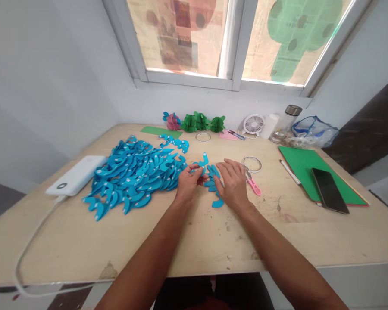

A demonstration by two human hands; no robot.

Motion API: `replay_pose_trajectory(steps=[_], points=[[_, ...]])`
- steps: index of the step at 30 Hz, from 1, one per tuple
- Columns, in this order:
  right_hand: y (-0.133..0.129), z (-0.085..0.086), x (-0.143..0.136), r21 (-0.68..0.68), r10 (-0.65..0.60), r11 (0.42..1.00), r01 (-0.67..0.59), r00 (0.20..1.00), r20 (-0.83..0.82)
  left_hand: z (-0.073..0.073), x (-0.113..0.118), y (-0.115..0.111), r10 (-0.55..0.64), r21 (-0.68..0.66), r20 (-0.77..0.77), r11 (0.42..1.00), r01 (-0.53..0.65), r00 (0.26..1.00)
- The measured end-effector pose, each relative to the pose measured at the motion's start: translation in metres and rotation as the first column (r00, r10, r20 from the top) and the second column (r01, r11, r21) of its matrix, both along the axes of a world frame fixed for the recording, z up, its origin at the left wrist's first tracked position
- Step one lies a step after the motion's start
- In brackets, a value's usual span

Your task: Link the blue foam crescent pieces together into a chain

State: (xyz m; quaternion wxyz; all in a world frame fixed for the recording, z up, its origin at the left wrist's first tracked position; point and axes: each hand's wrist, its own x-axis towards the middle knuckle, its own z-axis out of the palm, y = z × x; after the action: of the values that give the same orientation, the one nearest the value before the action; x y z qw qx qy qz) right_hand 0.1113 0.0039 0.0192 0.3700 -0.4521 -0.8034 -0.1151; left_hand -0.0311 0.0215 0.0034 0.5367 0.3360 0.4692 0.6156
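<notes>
My left hand (188,183) is closed, thumb and fingers pinching a blue curved paper piece (202,169) that the fingers partly hide. Just beyond the fingertips shows another curved piece (204,159) with a white tip; whether it is held or lies on the table I cannot tell. My right hand (232,181) holds nothing that shows, its fingers apart beside a small row of blue pieces (212,183) on the table. To the left of my hands spreads a large heap of blue curved paper pieces (139,172), dotted with white squares.
A white power bank (79,174) with a cable lies left of the heap. Pink-handled cutter (254,186), tape rolls (252,164), green sheets (305,165) and a phone (330,189) lie to the right. Folded paper shapes (200,122), a fan (254,124) and a bottle (287,120) line the back.
</notes>
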Motion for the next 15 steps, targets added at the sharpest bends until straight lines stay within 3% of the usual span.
replay_pose_trajectory(steps=[4, 9, 15], points=[[-0.005, 0.0031, -0.005, -0.029, 0.012, 1.0, -0.009, 0.993, 0.116, 0.0059, 0.0015, -0.002, 0.082, 0.069, -0.052, 0.995, -0.078, 0.995], [-0.009, 0.0048, -0.0109, -0.066, 0.023, 0.998, -0.011, 0.983, 0.182, 0.0082, 0.0018, -0.0046, 0.091, 0.119, -0.025, 0.989, -0.088, 0.996], [-0.0044, 0.0012, -0.0057, -0.115, -0.04, 0.993, 0.039, 0.999, -0.002, 0.0067, 0.0019, -0.0046, 0.072, 0.151, -0.021, 0.986, -0.068, 0.997]])
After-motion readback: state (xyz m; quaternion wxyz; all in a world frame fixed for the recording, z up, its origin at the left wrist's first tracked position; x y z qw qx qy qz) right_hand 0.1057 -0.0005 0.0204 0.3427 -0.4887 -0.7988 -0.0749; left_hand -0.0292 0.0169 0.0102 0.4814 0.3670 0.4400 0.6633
